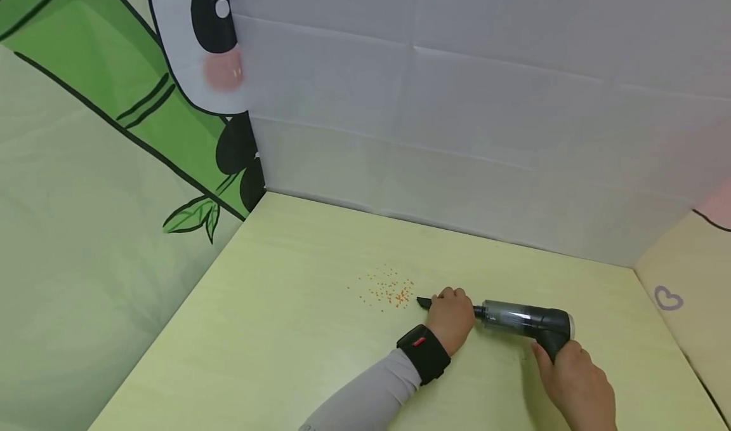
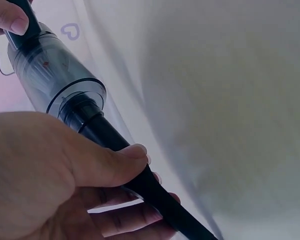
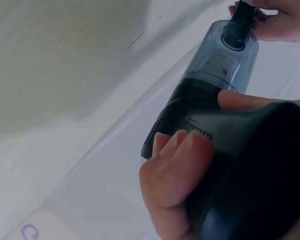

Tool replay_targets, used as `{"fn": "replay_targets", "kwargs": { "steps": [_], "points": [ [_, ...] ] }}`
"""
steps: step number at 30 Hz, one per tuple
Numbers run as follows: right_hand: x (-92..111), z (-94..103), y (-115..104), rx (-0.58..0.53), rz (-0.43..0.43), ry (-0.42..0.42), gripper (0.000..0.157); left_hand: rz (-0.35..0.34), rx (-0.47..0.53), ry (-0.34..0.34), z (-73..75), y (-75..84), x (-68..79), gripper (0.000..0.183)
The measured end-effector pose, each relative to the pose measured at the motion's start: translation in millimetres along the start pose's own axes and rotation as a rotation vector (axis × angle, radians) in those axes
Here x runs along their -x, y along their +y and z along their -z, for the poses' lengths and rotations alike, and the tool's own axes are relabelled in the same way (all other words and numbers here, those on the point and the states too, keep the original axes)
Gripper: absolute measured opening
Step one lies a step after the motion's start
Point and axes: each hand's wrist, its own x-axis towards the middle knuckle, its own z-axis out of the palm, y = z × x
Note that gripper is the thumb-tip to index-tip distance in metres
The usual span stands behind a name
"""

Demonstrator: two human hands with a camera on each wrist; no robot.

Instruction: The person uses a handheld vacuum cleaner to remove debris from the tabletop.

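A handheld vacuum cleaner (image 1: 516, 317) with a clear dust cup spans both hands over the table. My right hand (image 1: 579, 380) grips its dark handle, fingers wrapped round it in the right wrist view. Further forward, my left hand (image 1: 451, 320) holds the narrow black nozzle (image 2: 150, 187) between thumb and fingers. The nozzle's slanted tip (image 1: 423, 303) points left, just right of a scatter of small orange bits (image 1: 394, 292). Inside the clear dust cup (image 3: 222, 67) a few reddish specks show beside the filter.
The pale yellow table (image 1: 274, 329) meets a white wall sheet (image 1: 457, 120) at the back. A printed sheet with green bamboo (image 1: 114, 82) borders the left side, and a panel with a purple heart (image 1: 668, 298) the right. A black band (image 1: 424, 353) circles my left wrist.
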Motion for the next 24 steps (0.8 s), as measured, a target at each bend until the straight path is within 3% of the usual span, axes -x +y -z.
{"fn": "replay_targets", "kwargs": {
  "steps": [11,24],
  "points": [
    [-21,-0.9,-6,-0.008,-0.007,-0.007,0.067,0.036,0.062,0.003,-9.9,-7.0,-25.1,0.019],
    [-35,-2.9,-14,-0.017,0.035,0.065,0.060,0.059,0.051,0.054,-13.7,-16.7,-35.2,0.019]
  ]
}}
